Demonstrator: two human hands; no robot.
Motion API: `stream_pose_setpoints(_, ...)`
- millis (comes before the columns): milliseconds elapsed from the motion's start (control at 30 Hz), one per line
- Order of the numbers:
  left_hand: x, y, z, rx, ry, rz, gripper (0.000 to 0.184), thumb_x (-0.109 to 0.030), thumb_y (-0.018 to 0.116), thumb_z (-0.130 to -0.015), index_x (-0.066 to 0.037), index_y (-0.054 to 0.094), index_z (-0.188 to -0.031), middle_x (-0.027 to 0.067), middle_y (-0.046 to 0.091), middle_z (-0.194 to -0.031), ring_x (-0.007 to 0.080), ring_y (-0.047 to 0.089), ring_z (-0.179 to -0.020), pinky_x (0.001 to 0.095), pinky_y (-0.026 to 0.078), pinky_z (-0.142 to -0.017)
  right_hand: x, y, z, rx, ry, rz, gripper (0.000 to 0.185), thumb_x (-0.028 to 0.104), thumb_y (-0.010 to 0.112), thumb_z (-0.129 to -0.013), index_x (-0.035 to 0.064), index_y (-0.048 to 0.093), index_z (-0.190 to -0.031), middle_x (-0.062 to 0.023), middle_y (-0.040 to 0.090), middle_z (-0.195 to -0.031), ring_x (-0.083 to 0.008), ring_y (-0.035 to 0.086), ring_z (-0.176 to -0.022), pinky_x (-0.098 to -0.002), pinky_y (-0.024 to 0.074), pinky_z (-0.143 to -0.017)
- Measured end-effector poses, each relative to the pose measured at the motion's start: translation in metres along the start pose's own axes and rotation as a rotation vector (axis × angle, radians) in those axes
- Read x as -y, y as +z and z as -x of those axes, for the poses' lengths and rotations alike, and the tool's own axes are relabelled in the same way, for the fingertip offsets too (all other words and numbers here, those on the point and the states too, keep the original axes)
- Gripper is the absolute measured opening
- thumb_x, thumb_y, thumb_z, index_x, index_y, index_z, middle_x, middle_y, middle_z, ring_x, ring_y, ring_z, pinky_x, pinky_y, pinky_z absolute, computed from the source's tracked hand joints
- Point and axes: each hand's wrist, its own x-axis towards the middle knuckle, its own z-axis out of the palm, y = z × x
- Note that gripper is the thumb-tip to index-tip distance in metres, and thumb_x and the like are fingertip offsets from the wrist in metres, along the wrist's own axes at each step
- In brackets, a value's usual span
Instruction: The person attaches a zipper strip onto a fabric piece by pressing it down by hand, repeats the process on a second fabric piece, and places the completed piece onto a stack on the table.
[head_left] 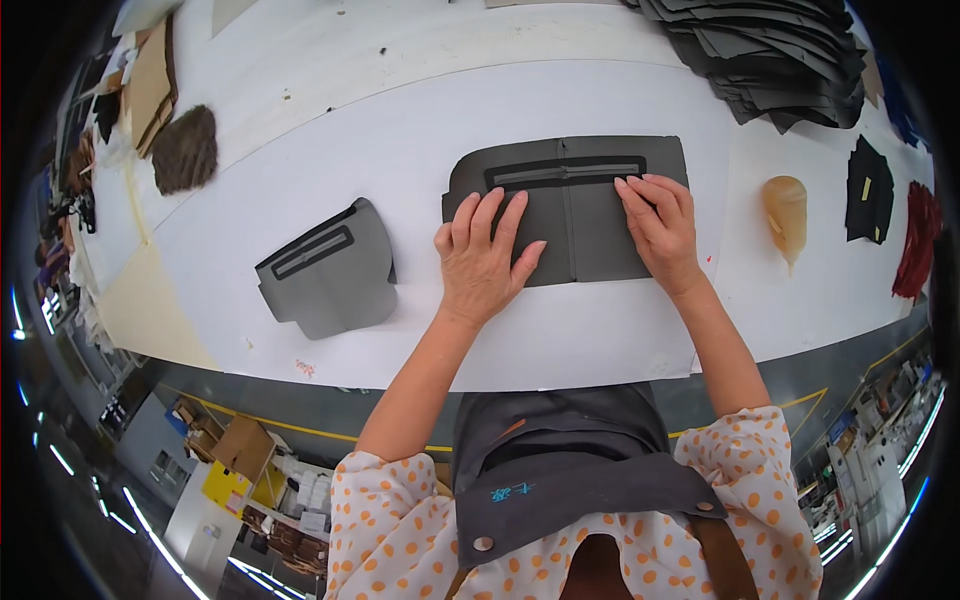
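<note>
A dark grey leather-like panel [600, 235] lies flat on the white table, with a rounded upper left corner and a seam down its middle. Across its upper part runs a long slot with a grey inset, framed by a black strip [520, 178]. My left hand [485, 250] rests on the panel's left part, fingers spread and tips just below the strip. On the right, my right hand [660, 230] has its fingers bent and drawn together, tips at the strip's right end. A smaller grey piece [345, 275] with a similar black-framed slot lies to the left.
A tall stack of dark grey pieces [760, 60] stands at the back right. Nearby are a tan teardrop-shaped object [785, 212], a black piece with a yellow mark [868, 192] and dark red material [916, 240]. A brown fuzzy pad [186, 150] lies at the left.
</note>
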Motion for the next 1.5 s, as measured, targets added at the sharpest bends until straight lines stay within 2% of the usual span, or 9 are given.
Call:
stream_pose_setpoints(367, 0.004, 0.008, 0.000, -0.067, 0.002, 0.003, 0.064, -0.049, 0.068, -0.086, -0.017, 0.055, -0.140, 0.0012, 0.050, -0.138, 0.0221, 0.041, -0.130, 0.0388, 0.025, -0.101, 0.001, -0.001, 0.000, 0.007, 0.002, 0.002, 0.042, -0.007, 0.075, -0.074, 0.0083, 0.074, -0.114, -0.0017, 0.065, -0.110, -0.0234, 0.058, -0.107, -0.0329, 0.0511, -0.090)
stream_pose_setpoints(567, 0.004, 0.008, -0.001, -0.056, -0.007, -0.030, 0.065, -0.048, 0.068, -0.086, -0.016, 0.054, -0.141, -0.0009, 0.051, -0.136, 0.0207, 0.041, -0.130, 0.0388, 0.025, -0.102, 0.000, 0.000, 0.001, 0.003, -0.001, 0.002, 0.042, -0.007, 0.075, -0.074, 0.0081, 0.074, -0.113, -0.0019, 0.065, -0.110, -0.0237, 0.059, -0.106, -0.0328, 0.0511, -0.090)
stream_pose_setpoints(733, 0.003, 0.008, -0.001, -0.045, -0.017, -0.033, 0.065, -0.047, 0.068, -0.085, -0.016, 0.054, -0.140, 0.0004, 0.049, -0.140, 0.0204, 0.040, -0.131, 0.0384, 0.024, -0.102, -0.002, -0.002, 0.000, -0.008, -0.017, -0.011, 0.043, -0.006, 0.075, -0.073, 0.0075, 0.074, -0.113, -0.0021, 0.065, -0.110, -0.0240, 0.059, -0.106, -0.0332, 0.0513, -0.089)
stream_pose_setpoints(900, 0.003, 0.009, -0.003, -0.075, -0.001, -0.031, 0.064, -0.043, 0.067, -0.084, -0.016, 0.053, -0.140, 0.0022, 0.044, -0.151, 0.0212, 0.040, -0.131, 0.0368, 0.024, -0.101, -0.002, -0.004, 0.001, -0.001, 0.028, -0.017, 0.038, -0.002, 0.075, -0.076, 0.0102, 0.073, -0.112, -0.0043, 0.063, -0.127, -0.0248, 0.058, -0.103, -0.0337, 0.0516, -0.089)
stream_pose_setpoints(1233, 0.003, 0.004, -0.004, -0.047, -0.003, -0.015, 0.065, -0.044, 0.068, -0.083, -0.016, 0.053, -0.140, 0.0042, 0.045, -0.151, 0.0227, 0.040, -0.131, 0.0390, 0.025, -0.101, -0.001, -0.003, 0.001, -0.040, 0.074, -0.076, 0.033, -0.002, 0.072, -0.080, 0.0090, 0.072, -0.111, -0.0024, 0.065, -0.124, -0.0259, 0.057, -0.100, -0.0335, 0.0527, -0.085)
stream_pose_setpoints(1400, -0.001, -0.009, -0.009, -0.029, 0.006, -0.025, 0.066, -0.046, 0.068, -0.085, -0.015, 0.053, -0.140, 0.0057, 0.044, -0.150, 0.0233, 0.040, -0.132, 0.0400, 0.025, -0.101, 0.006, -0.019, -0.006, -0.003, 0.099, -0.065, 0.033, 0.001, 0.071, -0.082, 0.0084, 0.071, -0.113, -0.0023, 0.063, -0.128, -0.0254, 0.057, -0.104, -0.0357, 0.0493, -0.090)
stream_pose_setpoints(1500, -0.008, -0.020, -0.015, -0.040, 0.040, 0.006, 0.057, -0.035, 0.066, -0.090, -0.013, 0.052, -0.141, 0.0074, 0.043, -0.149, 0.0256, 0.037, -0.138, 0.0435, 0.024, -0.110, 0.021, -0.034, -0.025, -0.003, 0.064, -0.041, 0.035, 0.004, 0.072, -0.083, 0.0088, 0.069, -0.117, -0.0024, 0.062, -0.128, -0.0246, 0.057, -0.106, -0.0366, 0.0466, -0.092)
